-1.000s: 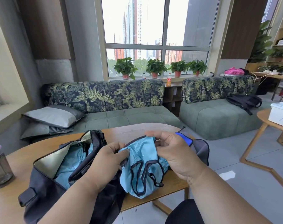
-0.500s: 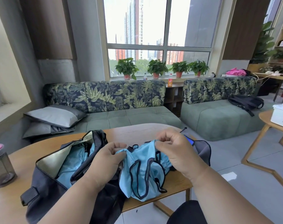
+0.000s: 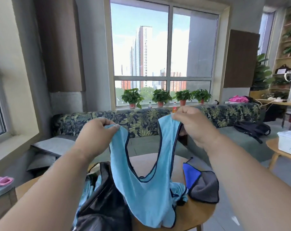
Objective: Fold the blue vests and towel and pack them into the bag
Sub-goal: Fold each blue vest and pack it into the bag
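Round table (image 3: 196,212), both hands raised, left grip (image 3: 98,132), right grip (image 3: 191,124) pinching vest (image 3: 146,194) straps

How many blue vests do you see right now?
3, maybe more hidden. One vest hangs by its straps from both hands; a crumpled one lies on the table behind it; one shows inside the bag.

in front of me the round wooden surface (image 3: 196,212) carries my open black bag (image 3: 104,200) on its left part, a grey and blue towel (image 3: 203,185) lying on the right, and a pink-lidded bottle (image 3: 1,192) at the far left edge
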`<action>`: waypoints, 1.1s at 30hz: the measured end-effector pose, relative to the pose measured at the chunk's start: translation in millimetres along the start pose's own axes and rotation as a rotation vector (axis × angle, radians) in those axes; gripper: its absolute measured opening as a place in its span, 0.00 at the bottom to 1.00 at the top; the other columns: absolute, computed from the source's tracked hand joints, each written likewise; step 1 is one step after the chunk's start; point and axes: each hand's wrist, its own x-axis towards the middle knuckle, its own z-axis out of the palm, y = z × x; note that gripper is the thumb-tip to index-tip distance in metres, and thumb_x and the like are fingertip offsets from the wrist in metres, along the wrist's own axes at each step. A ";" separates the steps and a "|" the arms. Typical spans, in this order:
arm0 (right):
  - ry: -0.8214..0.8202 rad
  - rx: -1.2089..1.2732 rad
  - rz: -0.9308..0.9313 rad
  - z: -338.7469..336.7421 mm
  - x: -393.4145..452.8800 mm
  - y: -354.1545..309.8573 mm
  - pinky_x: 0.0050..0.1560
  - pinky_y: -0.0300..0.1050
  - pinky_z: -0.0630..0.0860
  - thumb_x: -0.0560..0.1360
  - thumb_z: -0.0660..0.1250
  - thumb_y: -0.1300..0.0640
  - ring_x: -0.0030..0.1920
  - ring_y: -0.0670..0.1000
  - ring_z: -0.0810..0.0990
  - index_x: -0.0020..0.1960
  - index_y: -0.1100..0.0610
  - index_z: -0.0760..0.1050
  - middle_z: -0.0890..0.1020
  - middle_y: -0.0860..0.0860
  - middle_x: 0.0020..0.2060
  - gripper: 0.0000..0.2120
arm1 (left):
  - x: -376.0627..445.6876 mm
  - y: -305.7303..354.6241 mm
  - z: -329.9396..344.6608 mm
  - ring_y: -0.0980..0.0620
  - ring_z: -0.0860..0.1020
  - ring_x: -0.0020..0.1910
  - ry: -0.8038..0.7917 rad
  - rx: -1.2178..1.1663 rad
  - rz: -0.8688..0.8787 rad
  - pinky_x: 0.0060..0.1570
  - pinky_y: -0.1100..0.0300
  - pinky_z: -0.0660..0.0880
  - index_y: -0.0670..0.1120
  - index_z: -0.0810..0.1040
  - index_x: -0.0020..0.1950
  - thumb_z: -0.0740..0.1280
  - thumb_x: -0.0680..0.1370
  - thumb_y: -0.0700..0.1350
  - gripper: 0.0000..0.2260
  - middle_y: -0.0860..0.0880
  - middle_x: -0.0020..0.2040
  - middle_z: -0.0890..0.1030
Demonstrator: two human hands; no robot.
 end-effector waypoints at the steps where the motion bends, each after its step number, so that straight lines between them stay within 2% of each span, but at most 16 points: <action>1: 0.010 0.032 0.001 -6.7 4.2 -12.9 0.33 0.44 0.72 0.80 0.69 0.58 0.37 0.53 0.76 0.44 0.57 0.75 0.76 0.57 0.37 0.07 | 3.9 11.3 -9.8 0.49 0.76 0.28 0.009 0.012 0.007 0.30 0.57 0.74 0.49 0.82 0.44 0.70 0.81 0.55 0.12 0.47 0.35 0.82; 3: 0.071 0.110 -0.001 -21.9 10.8 -41.2 0.30 0.41 0.74 0.81 0.68 0.59 0.35 0.52 0.79 0.47 0.58 0.75 0.78 0.54 0.34 0.05 | 11.2 31.8 -30.5 0.46 0.77 0.28 0.026 0.024 0.022 0.30 0.56 0.77 0.48 0.82 0.46 0.69 0.82 0.57 0.13 0.46 0.35 0.83; 5: 0.145 0.157 -0.034 -38.5 15.2 -69.8 0.31 0.38 0.75 0.80 0.69 0.60 0.32 0.48 0.79 0.46 0.59 0.76 0.78 0.51 0.32 0.05 | 14.9 50.3 -52.7 0.46 0.74 0.27 0.068 0.011 0.047 0.29 0.59 0.72 0.46 0.83 0.47 0.68 0.82 0.57 0.15 0.47 0.34 0.81; 7: 0.179 0.178 -0.086 -52.2 17.4 -94.0 0.41 0.43 0.75 0.78 0.70 0.58 0.38 0.50 0.79 0.45 0.58 0.78 0.78 0.53 0.37 0.04 | 18.5 65.6 -71.5 0.47 0.73 0.27 0.099 -0.068 0.059 0.30 0.61 0.69 0.46 0.83 0.46 0.69 0.82 0.57 0.15 0.48 0.33 0.80; 8: 0.187 0.176 -0.102 -57.1 17.4 -103.2 0.46 0.46 0.75 0.77 0.71 0.58 0.42 0.52 0.79 0.45 0.57 0.79 0.78 0.54 0.39 0.04 | 19.8 71.7 -78.5 0.48 0.76 0.28 0.102 -0.140 0.057 0.30 0.62 0.70 0.46 0.84 0.47 0.69 0.82 0.57 0.15 0.48 0.36 0.81; 10: 0.185 0.165 -0.123 -65.3 14.4 -121.7 0.47 0.48 0.73 0.78 0.71 0.58 0.44 0.53 0.78 0.41 0.55 0.77 0.78 0.54 0.40 0.07 | 20.8 81.0 -93.3 0.55 0.82 0.31 0.078 -0.297 0.023 0.27 0.66 0.74 0.43 0.84 0.50 0.70 0.82 0.54 0.14 0.46 0.43 0.84; 11: 0.181 0.149 -0.126 -67.8 13.4 -128.4 0.47 0.47 0.73 0.78 0.70 0.57 0.44 0.53 0.77 0.41 0.54 0.77 0.78 0.54 0.41 0.08 | 22.2 82.3 -99.1 0.56 0.84 0.34 0.071 -0.346 0.013 0.29 0.67 0.75 0.41 0.84 0.51 0.71 0.82 0.53 0.15 0.44 0.47 0.85; 13: 0.170 0.119 -0.127 -71.4 10.7 -139.3 0.47 0.48 0.72 0.78 0.70 0.57 0.45 0.53 0.77 0.45 0.55 0.77 0.79 0.54 0.42 0.04 | 25.1 81.8 -107.2 0.50 0.85 0.48 0.070 -0.380 0.011 0.41 0.64 0.74 0.39 0.85 0.53 0.72 0.81 0.54 0.17 0.42 0.52 0.86; 14: 0.163 0.115 -0.117 -72.5 9.8 -143.1 0.48 0.48 0.72 0.79 0.70 0.56 0.45 0.53 0.77 0.47 0.55 0.77 0.79 0.54 0.43 0.03 | 25.1 81.1 -109.8 0.48 0.84 0.51 0.085 -0.397 0.006 0.45 0.62 0.72 0.39 0.85 0.53 0.72 0.81 0.55 0.18 0.42 0.53 0.86; 18: 0.154 0.166 -0.055 -74.8 7.9 -149.5 0.45 0.45 0.77 0.80 0.69 0.57 0.45 0.52 0.80 0.49 0.55 0.78 0.81 0.52 0.43 0.02 | 23.0 82.5 -111.3 0.50 0.80 0.42 0.080 -0.455 -0.008 0.47 0.58 0.75 0.37 0.84 0.56 0.72 0.82 0.52 0.18 0.45 0.47 0.85; 22: 0.172 0.193 -0.041 -78.5 6.9 -150.6 0.42 0.45 0.79 0.80 0.70 0.56 0.45 0.53 0.81 0.49 0.55 0.80 0.82 0.54 0.44 0.02 | 26.3 84.1 -113.6 0.46 0.82 0.45 0.049 -0.539 -0.004 0.48 0.54 0.80 0.36 0.83 0.58 0.71 0.82 0.51 0.17 0.42 0.48 0.85; 25: 0.195 0.257 -0.058 -83.6 5.1 -158.3 0.41 0.44 0.79 0.80 0.69 0.57 0.43 0.52 0.81 0.49 0.55 0.80 0.82 0.54 0.44 0.02 | 29.2 94.8 -121.3 0.45 0.80 0.43 0.079 -0.576 0.043 0.49 0.49 0.76 0.37 0.84 0.54 0.72 0.82 0.52 0.16 0.43 0.45 0.84; 28: 0.236 0.198 -0.112 -90.7 1.2 -174.0 0.33 0.40 0.73 0.80 0.69 0.56 0.40 0.51 0.77 0.48 0.54 0.79 0.80 0.53 0.42 0.02 | 33.2 109.6 -134.9 0.45 0.78 0.42 0.087 -0.588 0.106 0.48 0.47 0.73 0.44 0.83 0.47 0.72 0.81 0.53 0.12 0.42 0.44 0.82; 30: 0.240 0.154 -0.154 -94.1 -1.7 -182.7 0.32 0.41 0.69 0.79 0.70 0.56 0.37 0.51 0.74 0.45 0.54 0.78 0.79 0.52 0.40 0.04 | 32.5 117.6 -141.2 0.44 0.79 0.42 0.073 -0.573 0.141 0.49 0.47 0.75 0.46 0.83 0.46 0.72 0.80 0.53 0.11 0.42 0.43 0.82; 33: 0.205 0.130 -0.175 -95.7 -10.6 -187.0 0.32 0.41 0.68 0.79 0.70 0.56 0.30 0.48 0.71 0.44 0.55 0.77 0.78 0.49 0.32 0.06 | 24.4 122.6 -140.2 0.45 0.80 0.40 0.068 -0.541 0.146 0.46 0.49 0.79 0.46 0.82 0.46 0.71 0.82 0.51 0.10 0.43 0.42 0.83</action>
